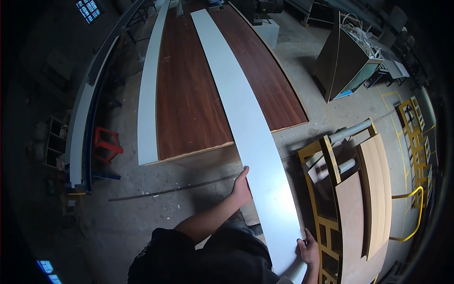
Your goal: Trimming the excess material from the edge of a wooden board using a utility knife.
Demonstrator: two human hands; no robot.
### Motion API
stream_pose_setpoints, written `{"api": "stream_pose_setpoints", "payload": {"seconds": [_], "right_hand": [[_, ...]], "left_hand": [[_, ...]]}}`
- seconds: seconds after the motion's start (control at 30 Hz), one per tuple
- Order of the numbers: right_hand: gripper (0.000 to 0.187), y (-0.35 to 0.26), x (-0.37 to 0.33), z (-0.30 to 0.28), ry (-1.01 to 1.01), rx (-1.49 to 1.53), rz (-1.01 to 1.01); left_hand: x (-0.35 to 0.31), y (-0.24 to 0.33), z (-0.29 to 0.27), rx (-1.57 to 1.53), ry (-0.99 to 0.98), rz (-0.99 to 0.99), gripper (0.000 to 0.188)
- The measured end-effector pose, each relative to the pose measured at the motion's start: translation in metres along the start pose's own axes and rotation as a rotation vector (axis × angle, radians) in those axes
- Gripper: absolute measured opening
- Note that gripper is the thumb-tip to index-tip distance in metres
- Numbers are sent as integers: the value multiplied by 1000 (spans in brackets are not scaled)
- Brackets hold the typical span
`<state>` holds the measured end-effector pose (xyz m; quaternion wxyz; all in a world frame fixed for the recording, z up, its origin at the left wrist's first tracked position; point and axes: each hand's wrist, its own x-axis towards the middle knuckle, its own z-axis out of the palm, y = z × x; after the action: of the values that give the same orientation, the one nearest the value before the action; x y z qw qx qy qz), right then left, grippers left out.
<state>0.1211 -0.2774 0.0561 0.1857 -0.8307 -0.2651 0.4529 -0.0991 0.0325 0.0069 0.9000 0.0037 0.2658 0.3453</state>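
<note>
A long white board [257, 137] stretches from close to my body out over a dark brown wood-grain table top [189, 90]. Its near part overhangs the table's front edge. My left hand [242, 188] grips the board's left edge just past that overhang, thumb on top and the fingers hidden beneath. Nearer to me, my right hand [308, 248] holds the right edge, thumb on the upper face and fingers round the side. A second white board [150, 113] lies along the table's left side.
A yellow-framed cart [326, 222] with rollers carries wooden panels [376, 189] at my right. On the left stand a red stool [108, 143] and a long blue-legged rack [87, 128] bearing a white strip. A large bin of scraps [338, 64] is at the far right. A thin rod [165, 190] lies on the floor.
</note>
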Motion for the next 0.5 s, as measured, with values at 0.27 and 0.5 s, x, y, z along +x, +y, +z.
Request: {"api": "stream_pose_setpoints", "payload": {"seconds": [0.27, 0.5], "right_hand": [[70, -13, -70, 6, 324, -195, -57], [55, 135, -148, -25, 473, -380, -341]], "left_hand": [[10, 9, 5, 139, 72, 0, 60], [-92, -66, 11, 210, -32, -8, 58]]}}
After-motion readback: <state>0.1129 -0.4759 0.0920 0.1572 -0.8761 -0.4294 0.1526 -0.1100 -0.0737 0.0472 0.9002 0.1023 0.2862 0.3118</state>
